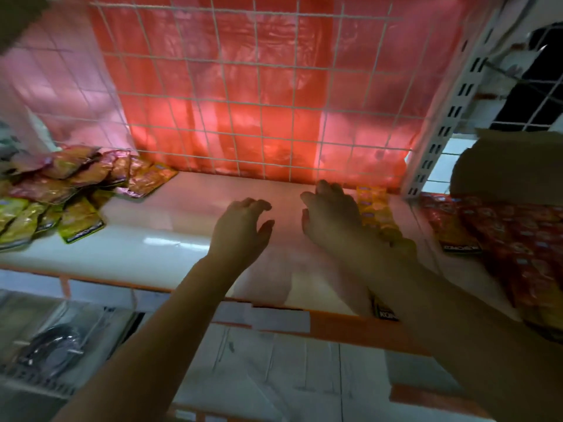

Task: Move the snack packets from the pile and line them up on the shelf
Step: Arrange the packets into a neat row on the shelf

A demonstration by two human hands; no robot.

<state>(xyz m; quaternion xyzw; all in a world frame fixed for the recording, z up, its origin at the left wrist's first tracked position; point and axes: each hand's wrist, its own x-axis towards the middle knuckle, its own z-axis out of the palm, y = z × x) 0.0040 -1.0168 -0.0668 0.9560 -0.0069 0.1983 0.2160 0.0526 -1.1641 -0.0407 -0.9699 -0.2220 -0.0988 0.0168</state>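
Observation:
A pile of snack packets [54, 190], gold, pink and yellow-green, lies at the left end of the white shelf [170, 239]. A row of orange-yellow packets [373, 208] runs front to back on the shelf's right side. My right hand [332, 214] hovers with loosely curled fingers just left of that row, partly covering it, and holds nothing. My left hand [243, 226] hangs over the middle of the shelf, fingers relaxed and empty.
A white wire grid [243, 86] with red plastic sheeting behind it backs the shelf. Red packets [502, 239] fill the neighbouring shelf on the right, past a white slotted upright [451, 117]. A lower shelf with clear bags [54, 345] sits at bottom left.

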